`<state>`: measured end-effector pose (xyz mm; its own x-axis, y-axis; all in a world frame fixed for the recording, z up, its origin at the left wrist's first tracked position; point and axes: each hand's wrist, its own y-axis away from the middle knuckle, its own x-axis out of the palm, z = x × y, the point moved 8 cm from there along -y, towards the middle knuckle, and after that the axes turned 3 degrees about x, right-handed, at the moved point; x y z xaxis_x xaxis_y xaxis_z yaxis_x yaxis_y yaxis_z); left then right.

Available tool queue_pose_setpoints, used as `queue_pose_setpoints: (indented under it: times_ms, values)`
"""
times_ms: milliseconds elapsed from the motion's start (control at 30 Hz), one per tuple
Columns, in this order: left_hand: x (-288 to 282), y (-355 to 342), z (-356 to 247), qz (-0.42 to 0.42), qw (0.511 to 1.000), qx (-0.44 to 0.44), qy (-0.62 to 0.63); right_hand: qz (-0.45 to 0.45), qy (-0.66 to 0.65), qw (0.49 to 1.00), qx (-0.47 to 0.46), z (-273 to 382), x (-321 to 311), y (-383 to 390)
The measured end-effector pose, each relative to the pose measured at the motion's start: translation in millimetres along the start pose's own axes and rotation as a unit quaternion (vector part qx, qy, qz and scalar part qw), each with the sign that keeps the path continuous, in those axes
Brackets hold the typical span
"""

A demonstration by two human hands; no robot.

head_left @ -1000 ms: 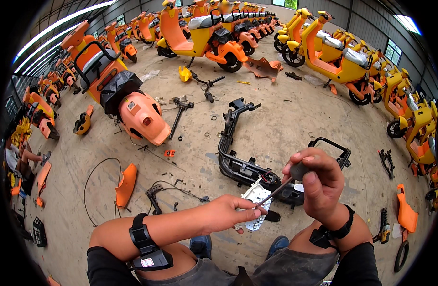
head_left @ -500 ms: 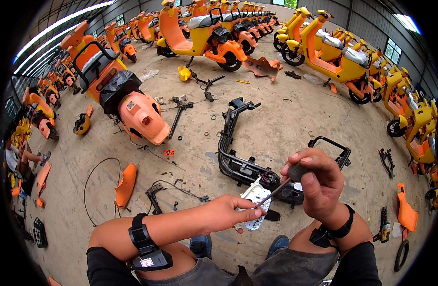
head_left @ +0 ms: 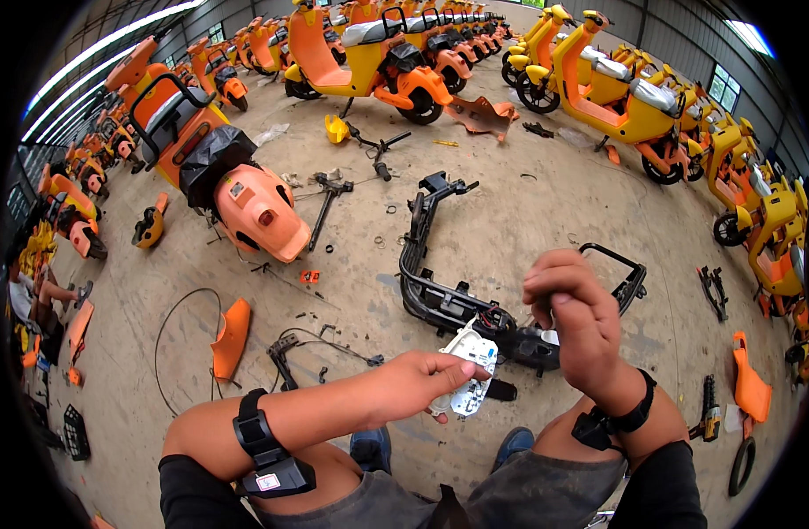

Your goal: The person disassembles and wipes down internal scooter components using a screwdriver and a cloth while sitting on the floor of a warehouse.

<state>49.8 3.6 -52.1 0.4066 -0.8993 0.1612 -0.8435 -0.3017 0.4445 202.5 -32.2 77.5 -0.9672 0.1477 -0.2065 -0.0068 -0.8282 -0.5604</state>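
My left hand (head_left: 426, 379) grips a white plastic part with a light, board-like plate (head_left: 473, 377), thumb over its near edge. Above it and to the right, my right hand (head_left: 570, 322) is raised with its fingers curled; what lies inside them is hidden. Behind both hands a black scooter frame (head_left: 431, 291) lies on the floor, with cables and a looped tube at its right. Both forearms wear black straps, and my legs and blue shoes show below.
An orange-pink scooter (head_left: 259, 212) stands left, rows of others behind and right. Orange panels (head_left: 231, 339) (head_left: 751, 388), loose cables, a steering column (head_left: 325, 212), a drill (head_left: 710, 426) and a black ring (head_left: 741, 467) lie on the floor. A seated person (head_left: 43, 295) is at far left.
My right hand has risen and curled further; the thin tool with a dark handle no longer shows. My left hand has shifted slightly up, and more of the white part shows.
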Motion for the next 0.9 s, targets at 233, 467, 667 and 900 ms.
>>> queue_pose_setpoints:
  times_ms: [233,467,667,900]
  values:
    - [-2.8,-1.4,4.3,-0.01,1.0,0.018,0.023,0.238,0.158,0.954,0.091,-18.8,50.5,2.0]
    - [-2.9,2.1,-0.8,-0.024,0.998,0.031,0.056,0.266,0.142,0.95,0.083,-33.3,54.4,3.7]
    - [-0.4,3.6,-6.7,-0.02,0.998,0.049,0.035,0.237,0.172,0.955,0.047,-34.4,52.0,4.5]
    - [-0.3,8.0,-11.6,-0.035,0.998,0.032,0.03,0.206,0.172,0.963,0.023,-30.0,51.0,3.0]
